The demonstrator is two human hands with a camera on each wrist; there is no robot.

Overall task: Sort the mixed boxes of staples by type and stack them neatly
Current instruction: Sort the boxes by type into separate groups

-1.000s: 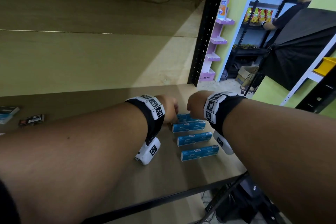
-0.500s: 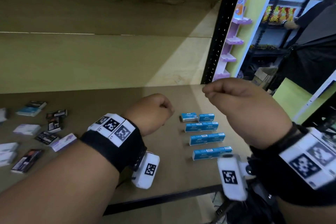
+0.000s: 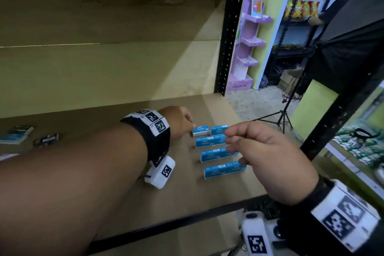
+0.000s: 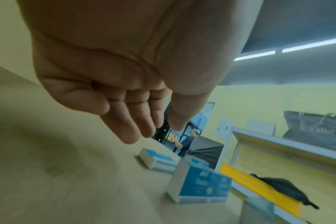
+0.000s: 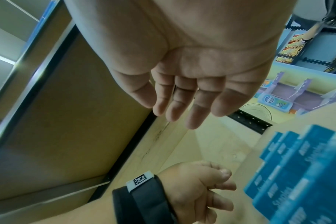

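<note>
Blue staple boxes lie on the wooden shelf (image 3: 128,203) in rows: two short ones at the back (image 3: 200,131) (image 3: 219,130) and three long rows (image 3: 209,141) (image 3: 216,155) (image 3: 224,169) in front. My left hand (image 3: 190,123) reaches to the left end of the back-left box, fingers relaxed and holding nothing; the left wrist view shows the left hand (image 4: 155,128) just above the shelf, short of the boxes (image 4: 157,159). My right hand (image 3: 232,141) hovers over the right ends of the rows, fingers loosely bent and empty. The right wrist view shows the right hand (image 5: 173,115) above the rows (image 5: 297,174).
Other small boxes (image 3: 16,134) (image 3: 46,139) lie far left on the shelf. A black upright post (image 3: 230,37) stands at the back right corner and the shelf's black front rail (image 3: 166,226) runs near me. Beyond are a tripod (image 3: 280,114) and a person (image 3: 332,12).
Both hands left the back boxes and lifted away. Since then the left hand has gone forward again to the back-left box, and the right hand has dropped lower over the rows.
</note>
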